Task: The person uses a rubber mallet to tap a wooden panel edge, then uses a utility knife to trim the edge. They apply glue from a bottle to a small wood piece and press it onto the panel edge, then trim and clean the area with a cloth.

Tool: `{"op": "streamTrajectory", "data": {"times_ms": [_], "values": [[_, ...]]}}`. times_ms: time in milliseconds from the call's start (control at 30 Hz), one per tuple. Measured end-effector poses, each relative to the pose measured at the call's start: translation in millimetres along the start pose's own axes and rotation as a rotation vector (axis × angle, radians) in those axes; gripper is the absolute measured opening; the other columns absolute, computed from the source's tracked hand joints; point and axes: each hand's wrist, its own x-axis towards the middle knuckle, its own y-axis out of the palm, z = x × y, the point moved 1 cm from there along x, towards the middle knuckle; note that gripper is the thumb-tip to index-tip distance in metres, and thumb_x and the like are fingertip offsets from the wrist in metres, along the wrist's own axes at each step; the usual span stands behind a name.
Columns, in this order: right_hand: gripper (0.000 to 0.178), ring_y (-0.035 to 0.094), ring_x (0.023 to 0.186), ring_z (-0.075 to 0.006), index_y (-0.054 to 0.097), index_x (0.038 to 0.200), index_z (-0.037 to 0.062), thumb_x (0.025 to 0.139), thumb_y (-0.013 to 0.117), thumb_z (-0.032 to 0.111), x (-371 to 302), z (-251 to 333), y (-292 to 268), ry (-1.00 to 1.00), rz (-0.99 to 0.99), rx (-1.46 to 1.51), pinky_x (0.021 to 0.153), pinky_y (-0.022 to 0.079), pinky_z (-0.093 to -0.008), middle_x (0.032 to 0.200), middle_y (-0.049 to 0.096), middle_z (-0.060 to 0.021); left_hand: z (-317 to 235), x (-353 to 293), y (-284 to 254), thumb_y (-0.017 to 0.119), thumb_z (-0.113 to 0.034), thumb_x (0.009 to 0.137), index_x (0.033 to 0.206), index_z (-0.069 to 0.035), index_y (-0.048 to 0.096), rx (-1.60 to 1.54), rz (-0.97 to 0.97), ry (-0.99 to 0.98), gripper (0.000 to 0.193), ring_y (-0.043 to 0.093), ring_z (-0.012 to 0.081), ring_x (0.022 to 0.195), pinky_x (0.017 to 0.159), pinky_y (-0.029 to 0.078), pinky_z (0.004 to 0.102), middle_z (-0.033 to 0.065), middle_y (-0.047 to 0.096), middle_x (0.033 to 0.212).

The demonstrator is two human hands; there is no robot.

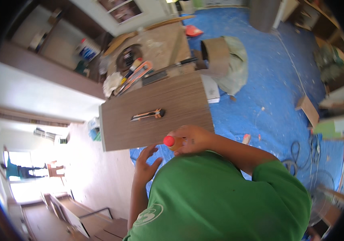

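Note:
My right hand (194, 139) is closed round a small bottle (177, 145) with a red cap and yellowish contents, just over the near edge of a panel. To the left, my left hand (145, 164) is empty, its fingers apart, close to that same edge. The brown wood-grain panel (119, 130) lies flat in front of me. On it rests a black-and-orange utility knife (147, 115), touched by neither hand.
Behind the panel, a worktable (160, 44) carries tools and a long black-handled tool (186, 61). Blue sheeting (268, 72) covers the floor, with cables (296, 152) at the right. Shelving (51, 40) stands at the far left; another person (23, 170) is beyond the left opening.

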Motion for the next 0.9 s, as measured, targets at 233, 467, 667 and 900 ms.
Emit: {"op": "streamTrajectory", "data": {"times_ms": [233,467,667,900], "values": [[0.067,0.064,0.105,-0.0261,0.067,0.135,0.0088,0.076,0.092,0.024,21,16,8,0.005,0.066,0.316,0.089,0.054,-0.0389,0.117,0.061,-0.0098,-22,29,16,0.089,-0.024,0.079,0.141,-0.006,0.059,0.089,0.097,0.086,0.071,0.066,0.0370,0.125,0.105,0.052,0.0445,0.0189,0.069,0.133],[0.070,0.064,0.102,-0.0247,0.065,0.140,0.0112,0.077,0.092,0.027,52,19,19,-0.023,0.153,0.193,0.090,0.054,-0.0363,0.120,0.060,-0.0092,-12,24,13,0.090,-0.024,0.079,0.127,-0.006,0.067,-0.045,-0.050,0.060,0.056,0.074,0.0329,0.110,0.093,0.058,0.0408,0.0157,0.077,0.115],[0.059,0.064,0.100,-0.0249,0.066,0.136,0.0093,0.089,0.083,0.041,84,-2,40,-0.021,0.014,0.137,0.086,0.054,-0.0352,0.119,0.061,-0.0112,24,27,-6,0.091,-0.025,0.080,0.120,-0.004,0.070,-0.075,-0.238,-0.013,0.050,0.076,0.0300,0.104,0.089,0.058,0.0396,0.0139,0.078,0.106],[0.038,0.060,0.072,-0.0174,0.067,0.093,0.0003,0.103,0.069,0.037,108,-67,30,0.430,-0.160,0.000,0.070,0.048,-0.0366,0.075,0.058,-0.0092,123,78,-75,0.092,-0.026,0.081,0.112,-0.001,0.071,-0.141,-0.583,-0.076,0.045,0.075,0.0241,0.092,0.085,0.057,0.0354,0.0109,0.078,0.099]]}}
